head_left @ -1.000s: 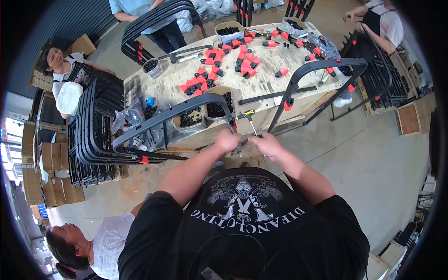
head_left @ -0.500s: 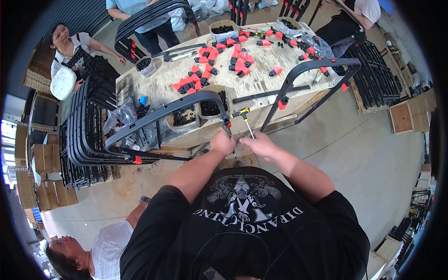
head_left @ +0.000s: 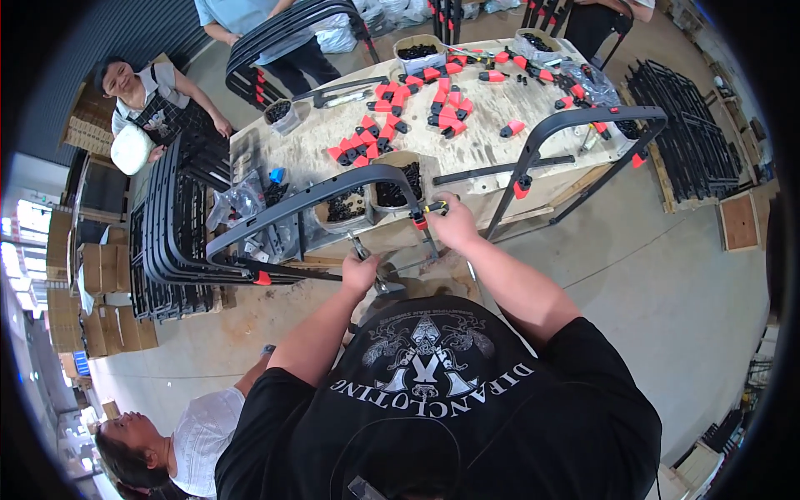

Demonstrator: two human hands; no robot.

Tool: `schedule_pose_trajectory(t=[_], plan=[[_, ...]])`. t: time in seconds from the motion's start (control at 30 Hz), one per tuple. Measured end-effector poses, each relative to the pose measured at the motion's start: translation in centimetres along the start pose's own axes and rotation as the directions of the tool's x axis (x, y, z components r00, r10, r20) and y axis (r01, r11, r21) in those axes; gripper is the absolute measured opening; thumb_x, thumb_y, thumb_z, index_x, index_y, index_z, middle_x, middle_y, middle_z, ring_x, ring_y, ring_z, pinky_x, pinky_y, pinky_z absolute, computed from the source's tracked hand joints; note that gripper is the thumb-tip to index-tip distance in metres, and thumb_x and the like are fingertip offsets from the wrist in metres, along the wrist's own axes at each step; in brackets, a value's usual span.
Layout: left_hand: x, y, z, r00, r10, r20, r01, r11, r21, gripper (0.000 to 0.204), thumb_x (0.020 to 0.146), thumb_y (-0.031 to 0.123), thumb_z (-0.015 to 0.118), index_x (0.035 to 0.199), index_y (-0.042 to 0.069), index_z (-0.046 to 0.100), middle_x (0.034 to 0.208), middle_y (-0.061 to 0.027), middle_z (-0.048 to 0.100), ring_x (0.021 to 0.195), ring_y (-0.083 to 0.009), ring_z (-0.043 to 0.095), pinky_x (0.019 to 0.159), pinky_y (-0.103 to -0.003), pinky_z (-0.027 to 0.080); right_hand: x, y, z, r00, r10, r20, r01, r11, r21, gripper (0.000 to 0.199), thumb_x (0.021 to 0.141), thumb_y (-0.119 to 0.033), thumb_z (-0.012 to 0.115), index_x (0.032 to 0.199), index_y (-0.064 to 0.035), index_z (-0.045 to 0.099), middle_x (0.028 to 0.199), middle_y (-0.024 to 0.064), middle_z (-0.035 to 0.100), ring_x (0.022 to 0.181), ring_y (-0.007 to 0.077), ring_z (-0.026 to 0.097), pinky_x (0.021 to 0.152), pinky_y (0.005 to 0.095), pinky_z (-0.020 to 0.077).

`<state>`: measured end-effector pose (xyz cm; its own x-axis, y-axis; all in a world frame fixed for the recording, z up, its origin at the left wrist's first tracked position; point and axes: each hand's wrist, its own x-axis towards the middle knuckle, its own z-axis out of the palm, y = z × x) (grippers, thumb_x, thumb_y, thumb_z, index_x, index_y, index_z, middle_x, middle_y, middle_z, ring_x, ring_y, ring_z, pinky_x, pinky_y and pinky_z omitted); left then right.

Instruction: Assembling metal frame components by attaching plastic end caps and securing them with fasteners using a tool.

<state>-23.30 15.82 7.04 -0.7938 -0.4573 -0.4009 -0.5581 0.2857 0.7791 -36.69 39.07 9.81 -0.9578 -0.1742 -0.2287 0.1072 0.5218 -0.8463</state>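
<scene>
1. The biggest thing I see is the plywood worktable [head_left: 312, 137], in front of the person; many red-and-black end pieces [head_left: 369, 123] lie scattered on its top.
2. At its left side stands a stack of black tubular frames [head_left: 171, 217], and behind it a co-worker in a checked apron [head_left: 167, 117].
3. One bent black frame [head_left: 321, 191] is at the near edge of the table, and its end comes down between the person's two hands.
4. Just behind this frame are two tubs [head_left: 403, 157], side by side, with small black parts inside.
5. The right hand [head_left: 452, 223] is at the frame's end, its fingers curled around a yellow-and-black tool handle [head_left: 433, 207].
6. The left hand [head_left: 360, 273], lower and apart from the right one, is closed around a metal tool [head_left: 359, 247]; which kind of tool, I cannot tell.
7. The smallest is a red fitting [head_left: 420, 223] on the frame's end, just beside the yellow-and-black handle; whether they touch, I cannot tell.
</scene>
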Motion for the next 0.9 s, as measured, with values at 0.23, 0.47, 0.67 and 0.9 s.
schedule_pose_trajectory(t=[0.23,0.47,0.67,0.9], plan=[[1.0,1.8,-3.8,0.982,-0.182,0.056,0.189,0.914,-0.36,0.013,0.086,0.008,0.065,0.098,0.003,0.062,0.077,-0.0032,0.059,0.064,-0.0132,0.056,0.056,-0.03,0.047,0.9,0.2,0.6,0.997,-0.01,-0.076,0.017,0.996,0.089,0.046,0.077,-0.031,0.079,0.113,-0.0045,0.068,0.101,0.0207,0.073,0.098,0.0335,0.071,0.087,0.0389,0.054],[3.9,0.3,-8.2,0.989,-0.145,0.005,0.127,0.851,-0.509,0.016,0.089,0.009,0.062,0.104,0.005,0.057,0.073,-0.003,0.055,0.057,-0.0147,0.054,0.048,-0.032,0.046,0.5,1.2,1.8,0.991,-0.003,-0.136,0.025,0.986,0.163,0.042,0.078,-0.025,0.078,0.111,-0.003,0.067,0.102,0.016,0.073,0.098,0.027,0.071,0.089,0.035,0.0528],[12.0,-3.8,-12.6,0.986,-0.157,-0.046,0.124,0.9,-0.417,0.036,0.085,0.008,0.062,0.12,0.001,0.06,0.075,-0.0048,0.058,0.053,-0.0137,0.05,0.048,-0.031,0.043,0.5,-0.1,1.4,0.995,0.033,-0.098,-0.01,0.976,0.219,0.041,0.077,-0.024,0.08,0.11,-0.0019,0.067,0.097,0.0097,0.071,0.089,0.0177,0.065,0.083,0.0313,0.0519],[13.3,-5.7,-13.3,0.99,-0.026,-0.137,0.054,0.978,0.201,0.054,0.081,0.026,0.069,0.123,-0.006,0.061,0.099,-0.0196,0.071,0.093,-0.0317,0.068,0.085,-0.039,0.054,0.0,-0.1,1.9,0.983,-0.06,-0.175,0.078,0.992,0.101,0.044,0.076,-0.024,0.082,0.111,-0.0019,0.065,0.098,0.0105,0.069,0.089,0.0168,0.063,0.082,0.0312,0.0512]])
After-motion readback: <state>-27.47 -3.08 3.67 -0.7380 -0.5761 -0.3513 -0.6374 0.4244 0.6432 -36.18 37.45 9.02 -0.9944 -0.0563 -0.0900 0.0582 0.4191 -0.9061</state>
